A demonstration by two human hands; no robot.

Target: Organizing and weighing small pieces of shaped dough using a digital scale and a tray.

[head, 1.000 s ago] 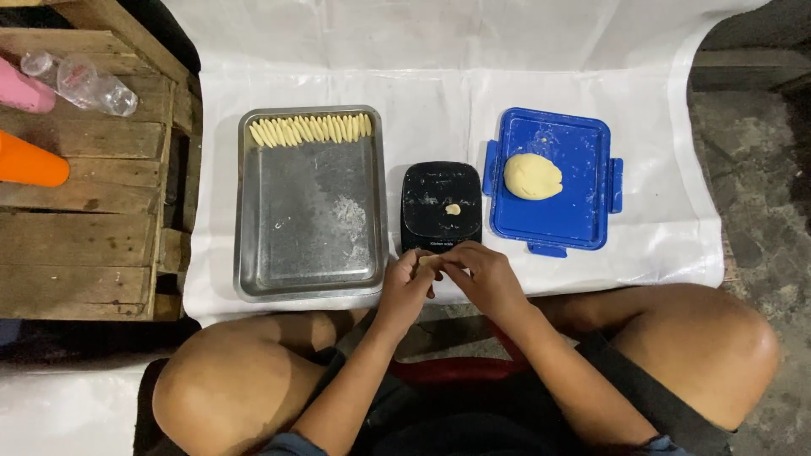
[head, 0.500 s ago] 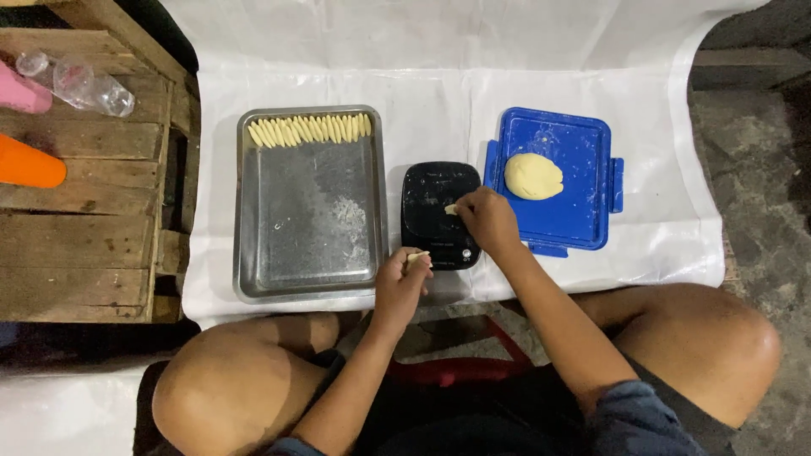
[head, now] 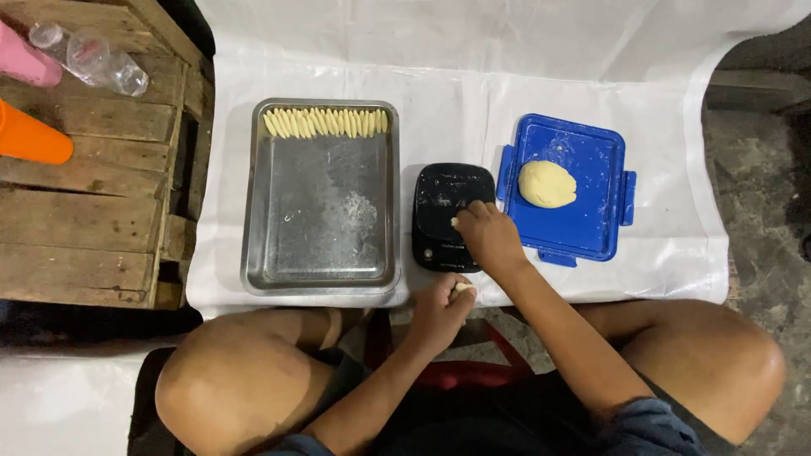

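My right hand rests over the black kitchen scale, pinching a small bit of dough at its fingertips on the platform. My left hand stays low by my knees, fingers closed on a small piece of pale dough. A yellow dough ball lies on the blue plastic lid to the right of the scale. A steel tray on the left holds a row of several shaped dough sticks along its far edge.
A white sheet covers the floor under tray, scale and lid. To the left stands a wooden pallet with an orange cup, a pink cup and a lying clear bottle. My bare knees are below.
My hands were joined below the scale a second ago. They parted: the right hand reached up onto the scale with a bit of dough, the left stayed low holding its piece.
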